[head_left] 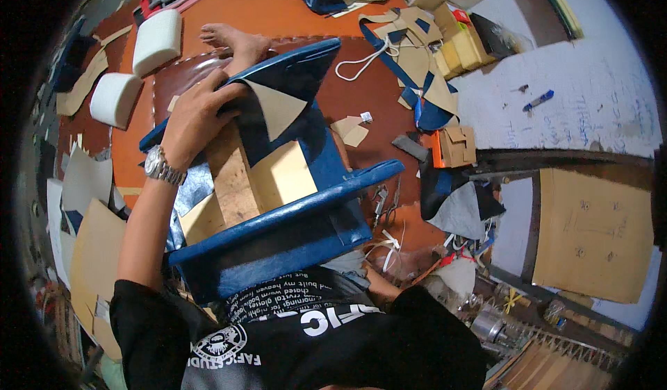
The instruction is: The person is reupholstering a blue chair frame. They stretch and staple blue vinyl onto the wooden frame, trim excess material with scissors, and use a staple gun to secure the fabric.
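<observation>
A box-like frame [278, 223], covered in glossy blue leather-like material, lies tilted across my lap. Inside it are a bare wooden crosspiece [235, 178] and pale yellow panels [283, 178]. My left hand [201, 109], with a metal watch on the wrist, is closed over the frame's far blue side [295, 67]. Its fingers curl beside a loose triangular flap with a beige backing [274, 105]. Of my right arm, only the black sleeve and a bit of skin show at the frame's near right corner. The right hand itself is hidden.
A bare foot [240, 46] rests beyond the frame. Two white padded blocks [157, 41] stand at far left, with sheet offcuts [97, 244] nearer. To the right are blue and beige scraps [406, 43], white cord, a small cardboard box [455, 147], a blue pen [538, 100] and cluttered tools.
</observation>
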A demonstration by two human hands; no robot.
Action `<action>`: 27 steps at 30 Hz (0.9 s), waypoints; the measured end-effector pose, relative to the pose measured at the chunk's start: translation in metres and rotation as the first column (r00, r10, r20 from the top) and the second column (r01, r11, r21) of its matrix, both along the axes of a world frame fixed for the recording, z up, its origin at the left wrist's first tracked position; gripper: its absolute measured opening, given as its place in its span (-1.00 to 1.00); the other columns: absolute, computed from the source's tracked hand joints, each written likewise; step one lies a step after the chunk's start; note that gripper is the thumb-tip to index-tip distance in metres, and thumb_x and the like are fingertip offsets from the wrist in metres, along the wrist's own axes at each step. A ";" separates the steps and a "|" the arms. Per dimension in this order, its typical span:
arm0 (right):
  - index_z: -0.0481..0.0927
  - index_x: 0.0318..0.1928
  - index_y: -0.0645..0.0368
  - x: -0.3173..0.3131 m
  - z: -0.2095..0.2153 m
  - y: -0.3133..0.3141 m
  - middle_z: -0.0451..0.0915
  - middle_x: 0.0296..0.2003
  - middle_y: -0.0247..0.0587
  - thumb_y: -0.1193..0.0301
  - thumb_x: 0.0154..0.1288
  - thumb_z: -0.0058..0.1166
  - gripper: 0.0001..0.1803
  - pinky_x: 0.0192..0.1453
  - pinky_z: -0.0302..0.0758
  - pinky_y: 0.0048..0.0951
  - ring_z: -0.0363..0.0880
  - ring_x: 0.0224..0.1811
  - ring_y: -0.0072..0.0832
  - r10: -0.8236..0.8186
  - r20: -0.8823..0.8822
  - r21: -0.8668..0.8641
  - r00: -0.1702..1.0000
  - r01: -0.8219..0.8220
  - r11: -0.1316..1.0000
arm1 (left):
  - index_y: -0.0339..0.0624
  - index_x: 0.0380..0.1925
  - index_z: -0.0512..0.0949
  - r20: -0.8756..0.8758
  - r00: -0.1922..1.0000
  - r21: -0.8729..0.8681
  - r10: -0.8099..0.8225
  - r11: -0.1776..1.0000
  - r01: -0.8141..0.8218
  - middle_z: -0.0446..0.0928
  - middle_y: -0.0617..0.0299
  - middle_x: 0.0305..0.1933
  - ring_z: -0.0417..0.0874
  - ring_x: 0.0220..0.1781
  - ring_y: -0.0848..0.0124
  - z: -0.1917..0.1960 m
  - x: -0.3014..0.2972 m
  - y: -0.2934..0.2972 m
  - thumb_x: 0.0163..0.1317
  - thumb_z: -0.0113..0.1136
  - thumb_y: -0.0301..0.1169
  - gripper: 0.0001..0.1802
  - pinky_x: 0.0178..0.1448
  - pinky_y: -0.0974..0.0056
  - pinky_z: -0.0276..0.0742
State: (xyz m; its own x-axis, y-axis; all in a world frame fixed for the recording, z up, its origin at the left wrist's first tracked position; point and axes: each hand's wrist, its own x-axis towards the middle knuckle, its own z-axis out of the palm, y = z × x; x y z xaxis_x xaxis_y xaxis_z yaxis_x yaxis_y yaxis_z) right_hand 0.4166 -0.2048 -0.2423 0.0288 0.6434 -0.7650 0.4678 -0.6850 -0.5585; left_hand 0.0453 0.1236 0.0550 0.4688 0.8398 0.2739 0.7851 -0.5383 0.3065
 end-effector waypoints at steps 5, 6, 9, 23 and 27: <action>0.44 0.42 0.29 0.045 0.016 0.020 0.69 0.16 0.13 0.27 0.45 0.30 -0.36 0.32 0.53 -0.14 0.66 0.25 -0.13 -0.025 -0.030 0.029 0.999 0.026 0.999 | 0.12 0.06 0.66 0.012 1.000 -0.012 -0.004 1.000 0.004 0.59 0.14 0.02 0.70 0.12 0.08 -0.001 0.000 -0.001 0.19 0.45 -0.47 -0.58 0.16 0.04 0.67; 0.45 0.41 0.29 0.059 0.026 0.030 0.69 0.15 0.12 0.28 0.45 0.30 -0.36 0.32 0.53 -0.15 0.67 0.24 -0.14 -0.050 -0.057 0.059 0.997 0.054 0.997 | 0.12 0.06 0.65 0.013 1.000 -0.008 0.001 1.000 -0.001 0.59 0.14 0.03 0.70 0.12 0.07 -0.001 0.000 -0.001 0.18 0.45 -0.48 -0.58 0.16 0.04 0.67; 0.47 0.40 0.30 0.106 0.081 0.075 0.71 0.13 0.10 0.29 0.44 0.31 -0.38 0.31 0.54 -0.17 0.68 0.23 -0.17 -0.160 -0.080 0.178 0.984 0.172 0.969 | 0.08 0.03 0.64 0.036 0.999 0.006 0.007 1.000 -0.008 0.59 0.12 0.05 0.69 0.12 0.04 -0.003 -0.001 -0.002 0.17 0.45 -0.48 -0.59 0.17 0.02 0.66; 0.54 0.45 -0.16 -0.037 0.340 0.345 0.75 0.00 0.20 0.19 0.12 0.46 -0.18 0.22 0.63 0.06 0.73 0.03 0.17 0.872 0.458 0.218 0.175 -0.973 0.080 | 0.01 -0.07 0.60 0.080 0.996 0.044 0.028 0.999 -0.031 0.61 0.11 0.09 0.70 0.12 -0.02 -0.009 -0.002 -0.003 0.16 0.39 -0.50 -0.68 0.11 -0.02 0.66; 0.40 0.53 -0.25 -0.073 0.335 0.344 0.77 -0.22 0.10 0.25 0.09 0.47 -0.06 0.06 0.68 0.07 0.78 -0.11 0.10 0.823 0.569 0.159 0.001 -0.981 -0.108 | 0.03 -0.06 0.62 0.083 0.996 -0.024 0.040 0.999 -0.038 0.60 0.14 0.02 0.70 0.06 0.00 -0.011 -0.001 -0.003 0.16 0.40 -0.50 -0.67 0.05 -0.02 0.66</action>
State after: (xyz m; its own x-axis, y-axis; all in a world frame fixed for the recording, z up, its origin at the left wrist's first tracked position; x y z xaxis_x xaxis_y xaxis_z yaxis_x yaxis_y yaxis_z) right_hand 0.3439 0.1391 0.0929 -0.7785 0.3810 -0.4988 0.5653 0.7709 -0.2935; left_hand 0.0439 0.1204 0.0440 0.4124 0.8632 0.2913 0.7764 -0.5003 0.3833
